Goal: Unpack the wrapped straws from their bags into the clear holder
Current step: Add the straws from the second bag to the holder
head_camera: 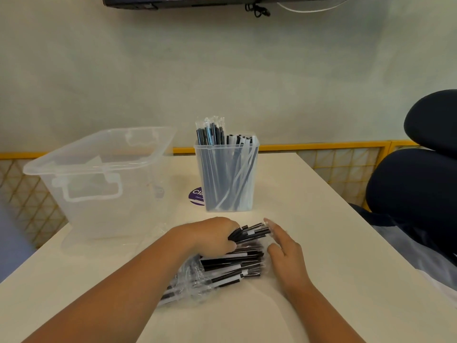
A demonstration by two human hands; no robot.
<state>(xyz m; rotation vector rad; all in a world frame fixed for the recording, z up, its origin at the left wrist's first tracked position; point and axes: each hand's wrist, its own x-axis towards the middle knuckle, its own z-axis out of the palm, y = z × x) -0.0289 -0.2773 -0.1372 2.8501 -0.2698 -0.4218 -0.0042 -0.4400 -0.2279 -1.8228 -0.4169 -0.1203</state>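
The holder [226, 145] stands upright on the bench [321, 243], partly filled with wrapped straws [212, 134]. In front of the holder, the left grip [210, 235] is clamped on a bundle [249, 233] of straws, above the bag [222, 271] of straws lying on the bench. The right grip [284, 248] is apart, fingers fairly straight, at the bundle's ends. A clear bin [99, 181] stands left of the holder.

Fig.: L hand [210, 235] & R hand [286, 253], both bare; forearms uncovered to frame edge, approx. elbow.
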